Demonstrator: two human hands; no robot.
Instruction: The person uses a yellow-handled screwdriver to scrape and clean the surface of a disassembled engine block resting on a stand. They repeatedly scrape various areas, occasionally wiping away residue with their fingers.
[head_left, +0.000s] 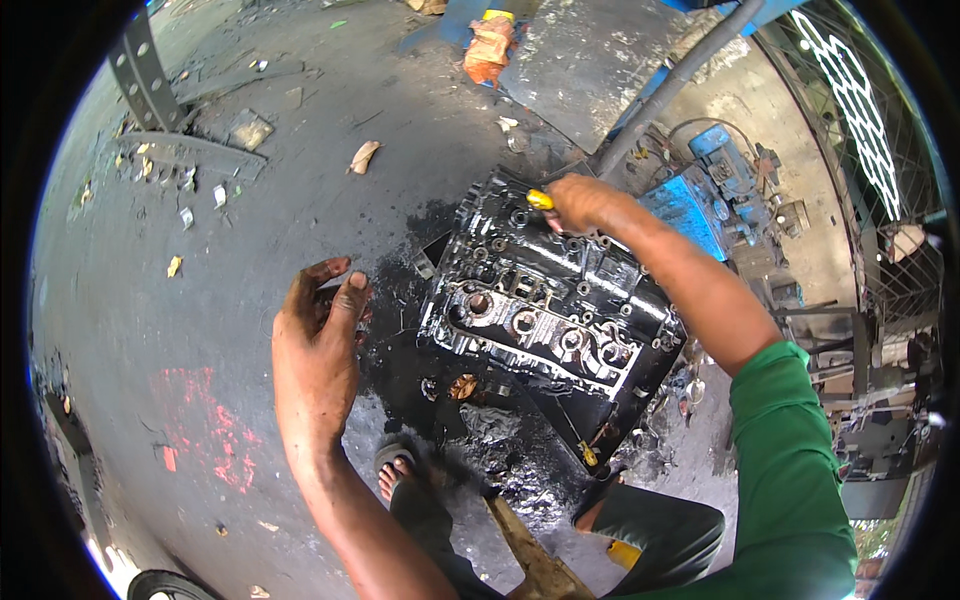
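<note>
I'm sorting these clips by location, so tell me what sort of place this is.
Probably an open-air engine repair yard. An oily black engine part lies on the stained concrete ground, the right hand works on it with a yellow-handled tool, and blue machinery stands nearby.

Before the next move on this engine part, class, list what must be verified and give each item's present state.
1. Right hand grips the yellow-handled tool: ok.
2. Tool tip seated on the engine casting: cannot tell, hidden.
3. Left hand off the casting: ok; it hovers beside it, fingers curled on something small and unclear.
4. Casting lies flat on the concrete floor: ok.
5. Sandalled foot away from the oily patch: not ok.
</note>
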